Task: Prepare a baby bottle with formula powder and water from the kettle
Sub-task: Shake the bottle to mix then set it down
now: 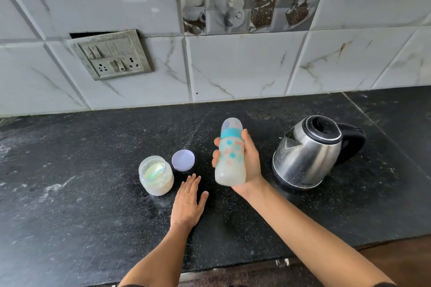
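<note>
Smeared by blur on the baby bottle (229,163): orange lettering beyond reading, right flank lost inside the right hand (251,165). Clouded at the cap (231,124), teat beneath not made out. Too small to read: print low on the kettle (307,156). Hazy through the formula jar (156,177): pale green shape, unidentifiable. Cropped by the bottom edge: left forearm (149,263), right forearm (326,247).
</note>
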